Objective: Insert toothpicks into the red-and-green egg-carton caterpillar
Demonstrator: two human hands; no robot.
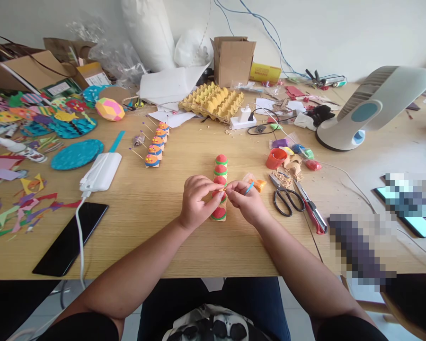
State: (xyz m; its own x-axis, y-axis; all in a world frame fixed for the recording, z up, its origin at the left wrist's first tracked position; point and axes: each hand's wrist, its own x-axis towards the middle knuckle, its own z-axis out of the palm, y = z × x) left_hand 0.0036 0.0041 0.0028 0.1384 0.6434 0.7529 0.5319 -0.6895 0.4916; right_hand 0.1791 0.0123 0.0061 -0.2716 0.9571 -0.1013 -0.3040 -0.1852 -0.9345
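My left hand (200, 201) and my right hand (247, 201) meet at the fingertips, pinching a tiny piece of yellow-orange clay (223, 190) between them. A thin blue stick (249, 188) pokes out between the fingers of my right hand. Directly below is a row of egg-carton cups (220, 160) covered in red with green bands; my hands hide its middle part. A packet of orange clay (258, 184) lies just beyond my right hand. Farther left stands a second cup row (156, 142) in orange and blue, with small faces and pin-like sticks poking out.
Black scissors (287, 195) and a utility knife (310, 208) lie to the right, near a red cup (276, 158) and wood shavings. A white fan (362, 113) stands behind. Left are a power bank (101, 171), a phone (71, 239) and paper scraps. A yellow egg tray (213, 102) sits at the back.
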